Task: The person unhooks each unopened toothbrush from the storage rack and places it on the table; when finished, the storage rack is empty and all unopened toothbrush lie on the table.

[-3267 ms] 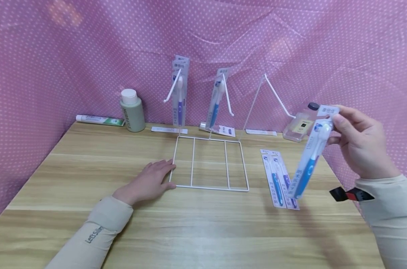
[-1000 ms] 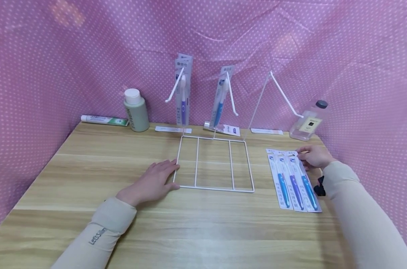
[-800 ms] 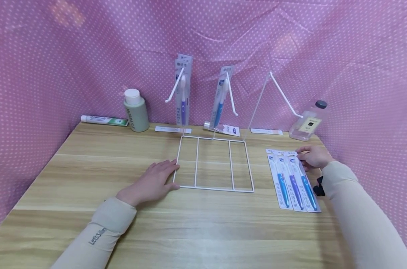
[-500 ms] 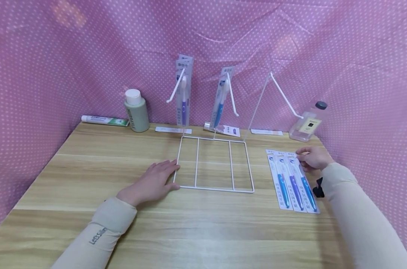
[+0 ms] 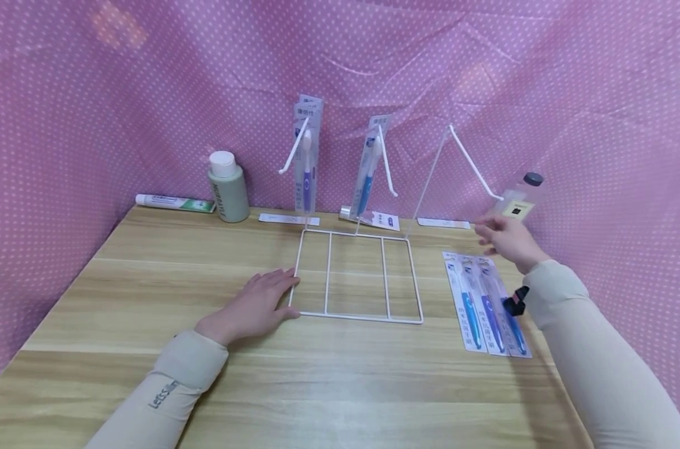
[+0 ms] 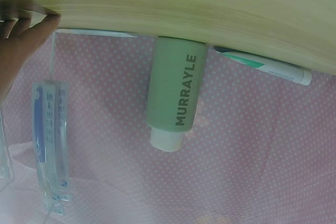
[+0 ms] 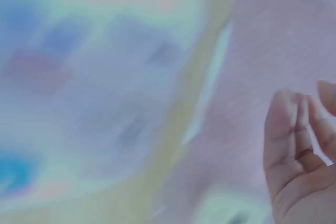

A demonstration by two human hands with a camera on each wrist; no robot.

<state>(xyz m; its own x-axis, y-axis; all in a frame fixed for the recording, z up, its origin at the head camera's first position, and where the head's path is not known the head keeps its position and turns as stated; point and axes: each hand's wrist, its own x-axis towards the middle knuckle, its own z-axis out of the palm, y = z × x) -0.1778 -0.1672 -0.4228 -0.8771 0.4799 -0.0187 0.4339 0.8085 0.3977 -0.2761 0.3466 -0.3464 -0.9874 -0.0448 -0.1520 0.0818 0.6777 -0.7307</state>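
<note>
A: Head view first. How are the hands?

B: The left hand [image 5: 252, 308] rests on a pale, wood-grain tabletop [image 5: 329, 386], fingers outstretched, their tips touching a white, thin-wire rack [image 5: 329, 272]. The right hand [image 5: 508, 240] hangs in the air, fingers loosely bent, with nothing visible between them.

A: And the toothbrush packs?

B: Three long, flat, clear-and-white plastic toothbrush packs [image 5: 488, 312], two with blue handles and one purple, lie side by side just nearer the person than the right hand; its wrist is over the outermost. Others hang from the rack's hooks, beyond and between the hands.

A: How would you do this well?

B: Keep the left fingertips light: so thin a frame could probably skid under a hard push. Carry the right wrist high, so its black-and-red wrist piece [image 5: 516, 302] doesn't drag that neat row askew.

A: Left wrist view?

B: Beyond the left hand stands a green, cylindrical bottle with a white cap [image 6: 176, 87]; beside it lies a white-and-green toothpaste tube [image 6: 262, 66]. Pink polka-dot cloth [image 6: 252, 150] hangs behind.

A: Right wrist view?

B: The fingers curve gently, holding nothing; the rest is too blurred to judge.
</note>
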